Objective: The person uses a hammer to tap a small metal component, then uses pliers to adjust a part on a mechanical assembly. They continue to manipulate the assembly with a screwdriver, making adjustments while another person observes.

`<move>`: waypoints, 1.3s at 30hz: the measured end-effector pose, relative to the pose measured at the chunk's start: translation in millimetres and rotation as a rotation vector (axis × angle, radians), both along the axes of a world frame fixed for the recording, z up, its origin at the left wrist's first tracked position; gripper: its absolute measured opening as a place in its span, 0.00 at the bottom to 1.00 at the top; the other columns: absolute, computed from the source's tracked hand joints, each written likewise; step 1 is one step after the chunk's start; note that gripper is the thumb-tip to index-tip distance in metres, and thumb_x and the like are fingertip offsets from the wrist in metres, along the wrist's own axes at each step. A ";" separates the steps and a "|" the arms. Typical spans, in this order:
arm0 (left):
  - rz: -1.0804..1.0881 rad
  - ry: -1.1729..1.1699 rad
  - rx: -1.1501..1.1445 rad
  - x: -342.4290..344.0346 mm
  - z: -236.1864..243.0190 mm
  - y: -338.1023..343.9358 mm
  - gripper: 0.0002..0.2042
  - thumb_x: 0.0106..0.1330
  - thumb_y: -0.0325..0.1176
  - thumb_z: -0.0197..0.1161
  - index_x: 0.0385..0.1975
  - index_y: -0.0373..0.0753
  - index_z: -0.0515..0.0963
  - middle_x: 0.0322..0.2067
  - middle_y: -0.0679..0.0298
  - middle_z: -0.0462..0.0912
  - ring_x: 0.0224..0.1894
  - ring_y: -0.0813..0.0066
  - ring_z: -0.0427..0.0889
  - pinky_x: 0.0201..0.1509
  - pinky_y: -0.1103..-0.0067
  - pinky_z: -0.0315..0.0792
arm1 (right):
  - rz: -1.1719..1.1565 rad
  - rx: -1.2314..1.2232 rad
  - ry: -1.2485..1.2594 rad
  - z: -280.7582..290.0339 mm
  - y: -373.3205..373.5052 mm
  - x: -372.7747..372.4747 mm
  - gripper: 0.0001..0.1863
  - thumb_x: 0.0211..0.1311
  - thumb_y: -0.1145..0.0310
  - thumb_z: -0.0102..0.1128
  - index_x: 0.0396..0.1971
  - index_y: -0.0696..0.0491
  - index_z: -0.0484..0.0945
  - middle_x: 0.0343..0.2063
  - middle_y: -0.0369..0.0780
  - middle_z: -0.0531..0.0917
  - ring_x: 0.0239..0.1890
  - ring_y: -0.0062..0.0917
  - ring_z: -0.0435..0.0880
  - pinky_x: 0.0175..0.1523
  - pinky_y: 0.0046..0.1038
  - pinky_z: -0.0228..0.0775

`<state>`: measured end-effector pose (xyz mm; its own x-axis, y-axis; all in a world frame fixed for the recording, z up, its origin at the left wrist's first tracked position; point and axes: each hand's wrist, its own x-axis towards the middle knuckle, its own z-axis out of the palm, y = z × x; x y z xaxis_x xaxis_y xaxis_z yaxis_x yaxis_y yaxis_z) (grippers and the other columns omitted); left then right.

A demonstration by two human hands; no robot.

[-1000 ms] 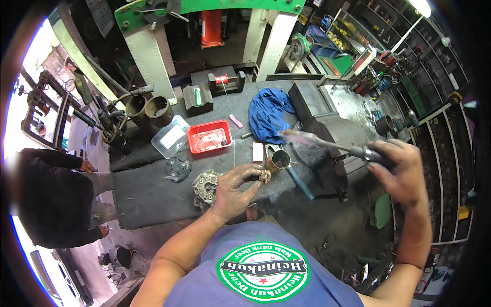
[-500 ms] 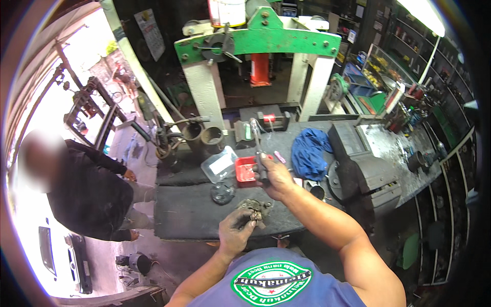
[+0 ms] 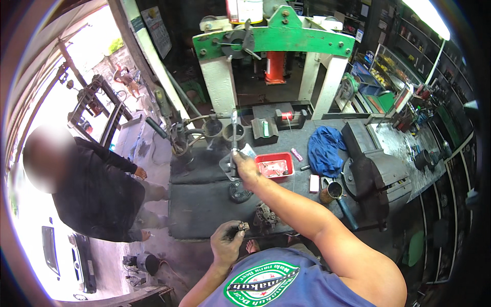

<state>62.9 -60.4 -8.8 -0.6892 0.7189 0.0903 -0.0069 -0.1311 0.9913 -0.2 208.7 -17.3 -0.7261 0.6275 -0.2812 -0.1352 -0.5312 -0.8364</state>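
My right hand (image 3: pixel 245 168) grips a tool (image 3: pixel 235 142) with a metal shaft, reaching forward over a clear plastic lid (image 3: pixel 227 169) toward two dark metal cups (image 3: pixel 213 128) at the bench's back. Its tip is hard to make out against them. My left hand (image 3: pixel 228 239) pinches a small metal part (image 3: pixel 244 226) near the bench's front edge. Between my hands lie a round dark cover (image 3: pixel 240 192) and a cast-metal housing (image 3: pixel 267 214), partly hidden by my right arm. A red tray (image 3: pixel 279 157) sits right of that hand.
The dark bench (image 3: pixel 192 220) also carries a blue cloth (image 3: pixel 326 151), a spool (image 3: pixel 287 116), a can (image 3: pixel 330 193) and a large vise-like machine (image 3: pixel 378 174). A green-and-white press (image 3: pixel 273 38) stands behind. A person in black (image 3: pixel 97 194) stands at the left.
My right hand has swung from the right side across to the back left with the tool. My left hand has moved back toward me with the small part. The view has tilted up.
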 end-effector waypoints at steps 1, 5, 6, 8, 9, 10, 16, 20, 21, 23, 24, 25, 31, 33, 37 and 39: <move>-0.024 0.011 -0.005 -3.5 0.8 -2.7 0.11 0.69 0.14 0.68 0.50 0.28 0.85 0.50 0.56 0.89 0.50 0.71 0.90 0.60 0.73 0.84 | -0.037 0.320 -0.344 9.2 6.6 -0.2 0.21 0.87 0.52 0.54 0.60 0.55 0.81 0.43 0.41 0.89 0.46 0.26 0.88 0.50 0.32 0.80; -0.002 0.046 -0.012 -19.6 2.9 -8.6 0.10 0.68 0.17 0.70 0.48 0.30 0.87 0.46 0.57 0.92 0.48 0.74 0.91 0.57 0.75 0.84 | -0.535 1.325 -0.327 58.0 14.1 5.7 0.26 0.76 0.65 0.68 0.69 0.58 0.76 0.61 0.51 0.83 0.68 0.46 0.79 0.72 0.44 0.70; 0.010 0.059 -0.024 -23.8 3.0 -11.4 0.10 0.68 0.17 0.71 0.48 0.30 0.87 0.46 0.57 0.92 0.48 0.74 0.91 0.56 0.75 0.84 | -0.460 1.423 -0.278 73.9 22.7 -4.3 0.23 0.74 0.66 0.69 0.64 0.56 0.80 0.58 0.50 0.83 0.65 0.48 0.80 0.70 0.45 0.72; 0.035 0.070 -0.045 -28.8 2.6 -18.6 0.10 0.68 0.18 0.72 0.48 0.31 0.87 0.46 0.58 0.92 0.48 0.75 0.91 0.56 0.75 0.84 | -0.308 1.614 -0.248 104.0 45.0 -40.0 0.15 0.69 0.66 0.72 0.53 0.52 0.87 0.53 0.46 0.86 0.60 0.48 0.82 0.65 0.45 0.74; 0.051 0.070 -0.052 -30.0 2.3 -23.5 0.10 0.68 0.18 0.72 0.48 0.31 0.88 0.46 0.59 0.92 0.48 0.75 0.91 0.56 0.76 0.84 | -0.182 1.688 -0.352 115.9 55.3 -64.8 0.16 0.71 0.62 0.70 0.55 0.49 0.87 0.53 0.44 0.87 0.60 0.47 0.83 0.65 0.45 0.75; 0.065 0.069 -0.059 -31.1 1.3 -28.8 0.10 0.68 0.18 0.73 0.48 0.31 0.88 0.46 0.59 0.93 0.48 0.75 0.91 0.56 0.76 0.84 | -0.028 1.777 -0.489 124.2 64.5 -89.8 0.17 0.71 0.61 0.69 0.56 0.48 0.87 0.54 0.44 0.87 0.61 0.46 0.83 0.66 0.45 0.75; 0.275 0.061 -0.113 -34.1 -18.9 -70.7 0.12 0.67 0.17 0.70 0.49 0.27 0.85 0.46 0.55 0.92 0.49 0.68 0.92 0.58 0.73 0.84 | 0.611 2.059 -0.791 125.7 94.9 -231.2 0.24 0.76 0.54 0.67 0.67 0.45 0.83 0.61 0.48 0.87 0.67 0.48 0.82 0.72 0.47 0.76; 0.453 -0.064 -0.036 -31.2 -43.1 -98.7 0.11 0.67 0.16 0.69 0.49 0.26 0.84 0.45 0.54 0.91 0.49 0.68 0.91 0.58 0.73 0.84 | 0.792 1.833 -0.898 107.9 100.8 -274.6 0.26 0.75 0.51 0.69 0.58 0.58 0.87 0.61 0.51 0.88 0.66 0.48 0.85 0.70 0.43 0.80; 0.478 -0.086 -0.031 -31.4 -48.4 -105.7 0.12 0.67 0.16 0.69 0.49 0.26 0.84 0.45 0.55 0.91 0.48 0.68 0.91 0.59 0.73 0.84 | 0.694 1.775 -0.812 100.2 101.7 -276.4 0.22 0.71 0.54 0.71 0.54 0.56 0.90 0.57 0.51 0.90 0.65 0.47 0.86 0.70 0.43 0.80; 0.522 -0.115 -0.047 -34.6 -55.8 -116.2 0.12 0.67 0.15 0.68 0.50 0.26 0.84 0.45 0.55 0.91 0.48 0.69 0.90 0.59 0.73 0.83 | 0.736 1.863 -0.706 92.8 104.7 -289.1 0.19 0.64 0.60 0.72 0.52 0.51 0.91 0.52 0.50 0.92 0.62 0.45 0.88 0.68 0.44 0.80; 0.551 -0.145 -0.074 -33.8 -57.8 -118.0 0.12 0.68 0.16 0.68 0.51 0.25 0.83 0.45 0.56 0.91 0.47 0.70 0.90 0.61 0.73 0.82 | 0.715 1.904 -0.712 89.5 106.0 -294.3 0.18 0.61 0.62 0.72 0.51 0.50 0.92 0.51 0.49 0.92 0.61 0.44 0.89 0.67 0.45 0.79; 0.538 -0.146 -0.070 -37.7 -58.4 -118.7 0.12 0.69 0.16 0.67 0.52 0.26 0.83 0.45 0.56 0.91 0.47 0.70 0.90 0.61 0.73 0.82 | 0.695 1.946 -0.771 87.1 107.9 -298.5 0.18 0.58 0.64 0.72 0.49 0.48 0.93 0.50 0.48 0.93 0.60 0.43 0.90 0.66 0.45 0.79; 0.367 -0.079 -0.050 -66.7 -38.3 -99.0 0.12 0.71 0.16 0.67 0.53 0.26 0.82 0.46 0.55 0.91 0.49 0.69 0.90 0.61 0.73 0.83 | 0.823 1.991 -0.756 99.3 107.8 -292.3 0.26 0.57 0.58 0.79 0.56 0.49 0.91 0.54 0.47 0.93 0.61 0.40 0.91 0.65 0.46 0.80; 0.317 -0.048 -0.030 -75.2 -30.7 -84.6 0.12 0.71 0.16 0.67 0.53 0.26 0.82 0.46 0.55 0.91 0.49 0.69 0.90 0.61 0.72 0.83 | 0.627 1.944 -0.818 114.2 104.7 -267.2 0.32 0.64 0.62 0.71 0.70 0.46 0.82 0.58 0.48 0.90 0.63 0.44 0.89 0.64 0.49 0.80; 0.202 -0.060 -0.046 -82.4 -22.5 -56.8 0.14 0.69 0.16 0.68 0.53 0.26 0.81 0.48 0.55 0.89 0.49 0.68 0.90 0.60 0.73 0.85 | 0.608 1.932 -0.704 177.9 141.5 -172.7 0.40 0.68 0.58 0.73 0.79 0.48 0.71 0.62 0.50 0.87 0.63 0.50 0.86 0.67 0.46 0.80; 0.151 -0.062 -0.005 -79.5 -22.6 -41.2 0.13 0.70 0.16 0.67 0.53 0.27 0.81 0.48 0.55 0.89 0.49 0.68 0.90 0.59 0.73 0.85 | 0.384 1.817 -0.542 200.0 173.1 -91.7 0.32 0.69 0.56 0.74 0.70 0.50 0.81 0.61 0.49 0.88 0.63 0.47 0.87 0.67 0.44 0.80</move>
